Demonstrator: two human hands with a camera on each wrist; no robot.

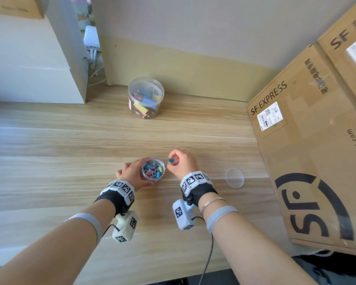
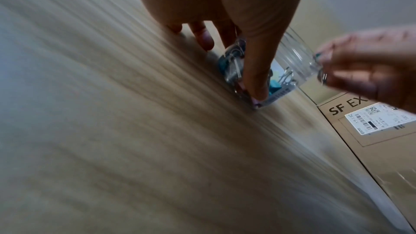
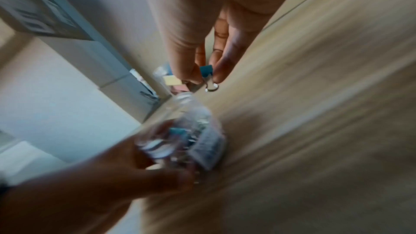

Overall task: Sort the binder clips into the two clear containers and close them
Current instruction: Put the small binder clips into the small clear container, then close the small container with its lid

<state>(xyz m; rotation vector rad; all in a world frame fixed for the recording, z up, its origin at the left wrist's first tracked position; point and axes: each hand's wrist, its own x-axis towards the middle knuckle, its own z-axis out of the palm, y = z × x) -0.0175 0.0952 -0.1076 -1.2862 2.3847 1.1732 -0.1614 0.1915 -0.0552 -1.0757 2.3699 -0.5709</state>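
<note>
Two clear containers share the worktop [image 1: 49, 140], and the small jar [image 1: 153, 169] near the front edge serves as the landmark here. To its left, the left hand [image 1: 132, 173] wraps around the jar's side, thumb and fingers curled against the wall; this looks meant to keep the light jar steady and its open mouth up while clips go in. Inside the jar lies a heap of small binder clips [image 1: 152, 170] in blue, pink and green. Well behind the jar, toward the wall, stands the large container [image 1: 146, 97], lid on, holding bigger clips. Just right of the jar's rim, the right hand [image 1: 181, 163] pinches a small teal clip [image 1: 170, 160] between thumb and fingertips, body held and wire handle hanging free in the right wrist view, probably so that it can be dropped straight into the mouth. Further right of the jar, the jar's lid [image 1: 235, 178] lies on the worktop, within easy reach for closing. Beyond the lid, a cardboard box [image 1: 308, 151] leans at the right side.
</note>
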